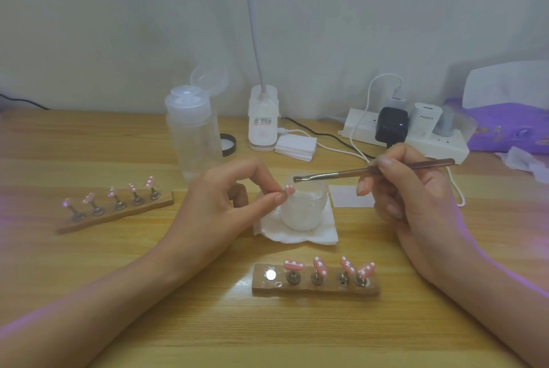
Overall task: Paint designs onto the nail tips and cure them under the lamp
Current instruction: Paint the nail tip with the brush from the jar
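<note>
At the left rim of the small glass jar (303,210), my left hand (225,207) pinches a pink, white-dotted nail tip (289,189), while my right hand (410,189) grips a flat brush (356,173), bristles over the jar's mouth; I'd wipe off excess there, then stroke lightly, holding the tip steady.

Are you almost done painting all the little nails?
Pretty far. Done: four tips on the near holder show white dots; the five tips on the far holder look dotted too, though blurry. In hand: the left hand pinches one dotted pink tip by the jar, the right hand holds the brush over the jar. Left: that tip's spot on the near holder is bare. Curing cannot be judged here.
</note>
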A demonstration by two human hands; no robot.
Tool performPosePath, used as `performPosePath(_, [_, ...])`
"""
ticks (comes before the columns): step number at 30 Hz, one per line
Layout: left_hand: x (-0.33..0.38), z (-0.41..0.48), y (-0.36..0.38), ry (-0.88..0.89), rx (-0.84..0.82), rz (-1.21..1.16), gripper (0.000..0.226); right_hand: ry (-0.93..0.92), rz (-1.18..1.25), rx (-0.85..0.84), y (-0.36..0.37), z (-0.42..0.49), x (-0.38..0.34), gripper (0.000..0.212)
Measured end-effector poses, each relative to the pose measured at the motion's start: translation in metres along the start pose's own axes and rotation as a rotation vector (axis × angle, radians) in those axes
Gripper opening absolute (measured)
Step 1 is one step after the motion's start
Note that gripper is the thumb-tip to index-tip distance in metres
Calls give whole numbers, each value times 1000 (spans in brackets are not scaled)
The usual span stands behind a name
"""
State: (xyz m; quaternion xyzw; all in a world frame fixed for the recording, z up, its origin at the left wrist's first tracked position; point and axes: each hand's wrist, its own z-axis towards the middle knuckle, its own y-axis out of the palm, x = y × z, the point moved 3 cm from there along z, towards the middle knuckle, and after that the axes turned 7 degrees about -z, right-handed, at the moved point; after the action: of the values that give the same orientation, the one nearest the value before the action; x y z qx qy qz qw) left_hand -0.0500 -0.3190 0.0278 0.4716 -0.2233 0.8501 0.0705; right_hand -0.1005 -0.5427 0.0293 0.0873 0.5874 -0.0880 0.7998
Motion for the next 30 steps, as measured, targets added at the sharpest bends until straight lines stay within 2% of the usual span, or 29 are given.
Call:
performPosePath(3, [-1, -1, 0, -3, -10, 1, 14, -47, -9, -55, 4, 0, -3, 21])
performPosePath(7, [-2, 0, -1, -15, -10, -10, 17, -33, -61, -30, 3, 0, -2, 16])
performPosePath(13, [-3, -1, -1, -39, -20, -14, 15, -38, -73, 28, -2, 1, -2, 17])
performPosePath(17, [-1, -1, -1, -46, -11, -19, 13, -83, -52, -22, 2, 0, -6, 19])
performPosePath(30, [2, -3, -4, -44, 19, -11, 12, -33, -108, 31, 0, -5, -5, 24])
